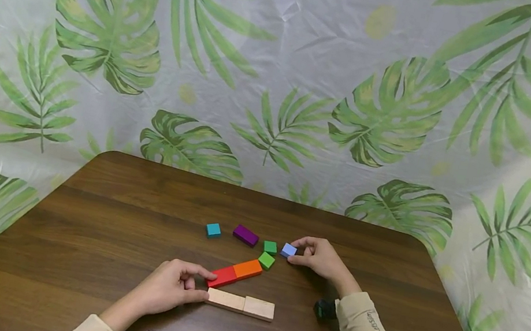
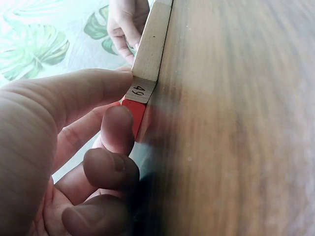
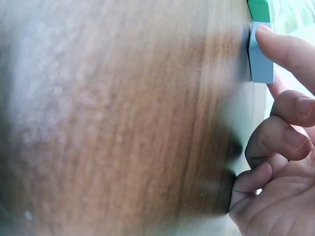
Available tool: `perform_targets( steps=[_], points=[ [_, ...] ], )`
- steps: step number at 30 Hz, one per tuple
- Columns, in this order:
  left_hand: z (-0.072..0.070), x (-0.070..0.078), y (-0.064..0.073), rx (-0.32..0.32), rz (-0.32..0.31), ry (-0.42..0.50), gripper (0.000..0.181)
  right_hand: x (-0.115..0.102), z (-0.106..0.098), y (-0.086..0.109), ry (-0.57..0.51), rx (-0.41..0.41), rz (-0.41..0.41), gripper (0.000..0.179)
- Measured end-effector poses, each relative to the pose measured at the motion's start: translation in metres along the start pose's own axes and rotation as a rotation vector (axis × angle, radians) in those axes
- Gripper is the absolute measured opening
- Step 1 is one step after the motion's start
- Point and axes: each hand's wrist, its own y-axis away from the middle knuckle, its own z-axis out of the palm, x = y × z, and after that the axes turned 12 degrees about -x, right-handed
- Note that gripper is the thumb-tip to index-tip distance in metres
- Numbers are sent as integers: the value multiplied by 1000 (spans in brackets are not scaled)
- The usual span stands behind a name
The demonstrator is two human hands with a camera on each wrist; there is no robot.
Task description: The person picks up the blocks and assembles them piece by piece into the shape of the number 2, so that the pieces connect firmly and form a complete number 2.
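Observation:
In the head view my right hand (image 1: 321,257) pinches a small light blue block (image 1: 288,251) between thumb and index finger; the right wrist view shows that block (image 3: 262,56) low at the tabletop, a green block beyond it. My left hand (image 1: 174,286) has its index fingertip on the end of a red block (image 1: 223,277) and its thumb at the end of a plain wooden block (image 1: 225,299). In the left wrist view the wooden block's end (image 2: 139,91) is marked 49, and the other fingers are loosely bent.
An orange block (image 1: 247,268) continues the red one, and a second plain block (image 1: 259,308) continues the first. Two green blocks (image 1: 270,247) lie left of the light blue block. Farther left are a purple block (image 1: 245,235) and a teal block (image 1: 213,230) on the brown table (image 1: 131,213).

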Motion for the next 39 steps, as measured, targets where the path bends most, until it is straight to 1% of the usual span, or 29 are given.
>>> perform_targets(
  steps=[4,11,22,31,39],
  points=[
    [0,-1,0,3,-5,-1,31,1,-1,-2,-6,-5,-2,39],
    [0,-1,0,6,-3,-3,31,3,-5,-7,-25,7,24,36],
    [1,-2,-1,3,2,-11,31,-1,-9,-20,-48,15,15,37],
    [1,-1,0,1,4,-7,31,-4,-6,-32,-20,30,31,36],
    [1,-2,-1,2,3,-10,31,-4,-7,-42,-6,7,34,32]
  ],
)
